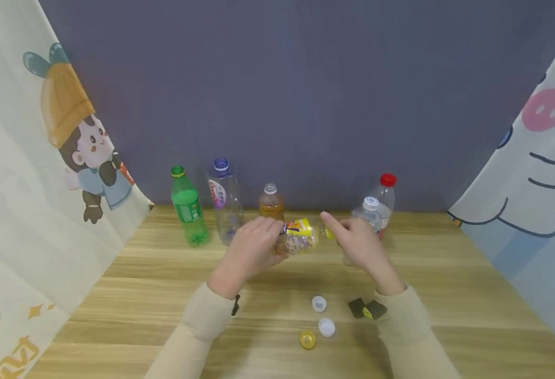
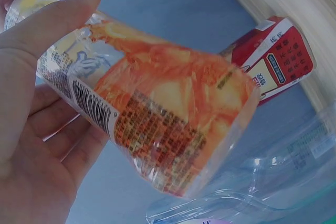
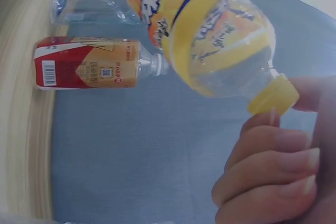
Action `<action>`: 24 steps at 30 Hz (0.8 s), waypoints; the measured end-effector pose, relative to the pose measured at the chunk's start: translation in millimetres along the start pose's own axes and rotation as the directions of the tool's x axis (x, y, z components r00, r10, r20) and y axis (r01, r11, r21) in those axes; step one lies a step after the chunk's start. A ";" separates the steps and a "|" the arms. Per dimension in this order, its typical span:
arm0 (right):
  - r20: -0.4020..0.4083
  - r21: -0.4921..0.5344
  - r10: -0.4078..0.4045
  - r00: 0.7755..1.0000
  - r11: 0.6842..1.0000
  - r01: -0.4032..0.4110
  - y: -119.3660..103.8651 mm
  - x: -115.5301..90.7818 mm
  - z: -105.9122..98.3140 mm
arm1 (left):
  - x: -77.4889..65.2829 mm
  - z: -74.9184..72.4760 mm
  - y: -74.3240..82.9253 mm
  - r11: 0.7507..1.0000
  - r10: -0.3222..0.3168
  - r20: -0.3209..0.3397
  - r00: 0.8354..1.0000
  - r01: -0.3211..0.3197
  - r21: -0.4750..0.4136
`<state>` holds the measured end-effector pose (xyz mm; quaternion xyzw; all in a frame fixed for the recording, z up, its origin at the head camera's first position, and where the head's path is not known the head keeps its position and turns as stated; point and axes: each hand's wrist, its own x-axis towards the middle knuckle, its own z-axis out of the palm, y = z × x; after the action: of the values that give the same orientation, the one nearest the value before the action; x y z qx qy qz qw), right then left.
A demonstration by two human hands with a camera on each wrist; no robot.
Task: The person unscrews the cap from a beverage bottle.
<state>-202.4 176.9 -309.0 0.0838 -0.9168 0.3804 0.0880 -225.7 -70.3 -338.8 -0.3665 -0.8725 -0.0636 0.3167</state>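
My left hand (image 1: 253,242) grips a clear plastic bottle (image 1: 300,237) with a yellow and orange label, lying nearly level above the table. In the left wrist view, the thumb lies across the bottle (image 2: 168,103) and its base points away from the palm. At the neck end, my right hand (image 1: 361,243) pinches the yellow cap (image 3: 274,97) between thumb and index finger. That cap sits on the mouth of the bottle; whether it is screwed tight cannot be seen. The right hand's other fingers are curled beside the cap.
Along the back stand a green bottle (image 1: 189,208), a clear bottle with a purple neck (image 1: 230,210), an uncapped brown-labelled bottle (image 1: 271,202), a white-capped bottle (image 1: 369,209) and a red-capped bottle (image 1: 387,195). White caps (image 1: 326,327), a yellow cap (image 1: 308,339) and dark pieces (image 1: 356,308) lie nearer.
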 end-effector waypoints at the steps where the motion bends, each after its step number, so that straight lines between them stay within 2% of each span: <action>1: 0.001 0.001 -0.002 1.000 1.000 0.002 -0.6 -0.1 -0.5 | -0.1 -0.5 0.4 1.000 -0.002 0.006 1.000 0.002 -0.001; 8: -0.059 0.023 -0.037 0.998 0.999 0.038 -2.6 0.9 -4.3 | 0.7 -5.9 1.5 0.998 -0.027 0.048 0.998 0.030 -0.060; 14: -0.035 0.030 -0.086 0.996 0.996 0.087 0.1 1.6 -5.6 | -0.1 -7.3 -1.9 0.995 -0.029 0.080 0.996 0.036 -0.097; 24: -0.026 -0.077 -0.191 0.981 0.979 0.189 3.1 -1.1 -8.0 | -0.4 -7.7 -5.0 0.989 0.001 0.089 0.996 0.012 -0.146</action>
<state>-201.3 184.8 -305.8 0.1612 -0.9165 0.3372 0.1424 -224.9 -76.9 -332.3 -0.3888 -0.8797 -0.1121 0.2497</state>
